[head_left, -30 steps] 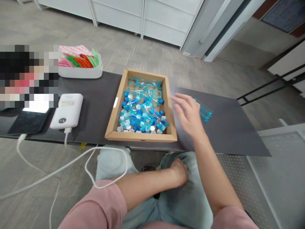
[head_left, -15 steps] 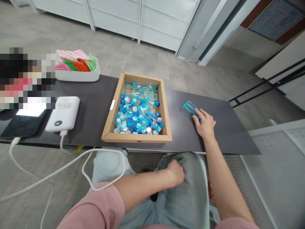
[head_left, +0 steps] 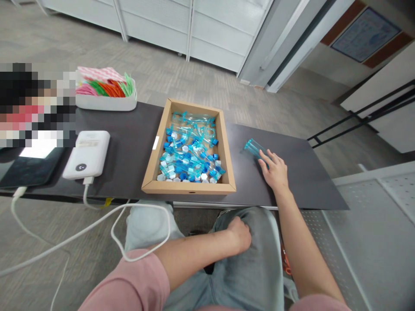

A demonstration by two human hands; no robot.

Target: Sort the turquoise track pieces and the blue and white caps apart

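Observation:
A cardboard box [head_left: 148,172] in the middle of the dark table [head_left: 129,147] holds several clear blue plastic tubes [head_left: 191,129] and blue and white caps [head_left: 177,170]. To the right of the box, my right hand [head_left: 275,170] lies on the table with its fingers closed over a small bundle of blue tubes [head_left: 252,147], whose ends stick out past the fingertips. My left hand [head_left: 240,233] rests on my thigh, loosely curled, with nothing in it.
A white power bank [head_left: 87,154] with a white cable [head_left: 129,216] lies left of the box, beside a dark phone [head_left: 29,170]. A white tray of coloured strips [head_left: 103,93] stands at the back left. White cabinets [head_left: 210,30] line the far wall.
My right hand went from hovering beside the box to lying over the blue tubes on the table. The left hand stayed on my thigh.

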